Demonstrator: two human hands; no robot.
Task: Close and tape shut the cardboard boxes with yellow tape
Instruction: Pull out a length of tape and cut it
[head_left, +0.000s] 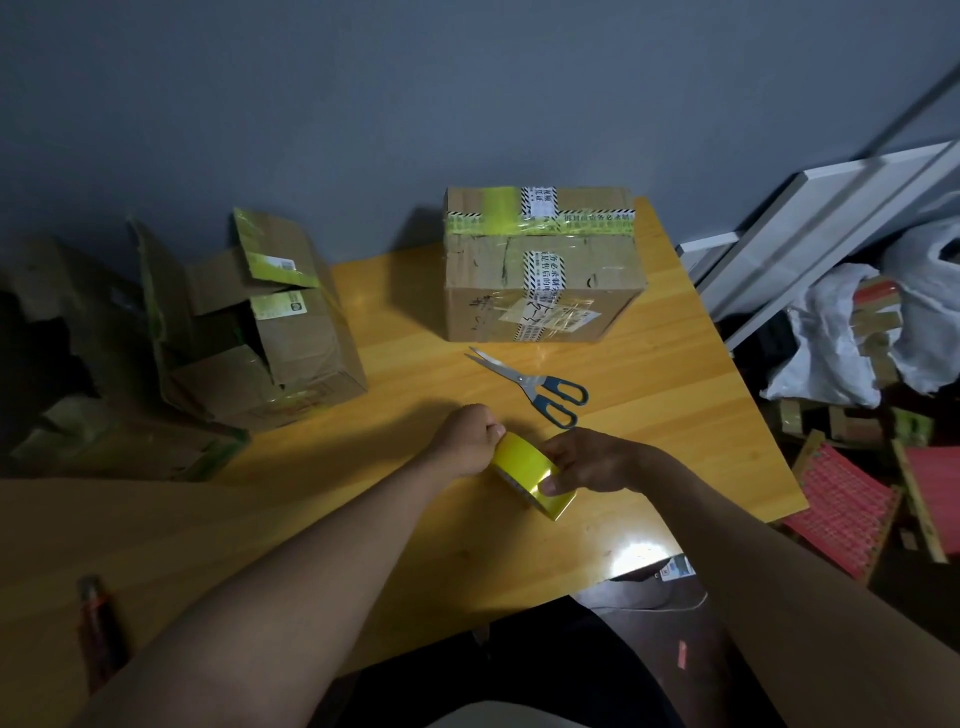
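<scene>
We hold the roll of yellow tape (530, 475) between both hands: our right hand (589, 462) grips its side, our left hand (467, 439) pinches its edge. Scissors (535, 382) lie just beyond the right hand, the taped box (540, 270) farther off, the open box (260, 332) (flaps up) beyond the left.

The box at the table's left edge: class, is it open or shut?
Open. The left box has its flaps standing up and its dark inside showing.

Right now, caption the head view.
Both hands hold yellow tape roll between scissors and open box.
</scene>
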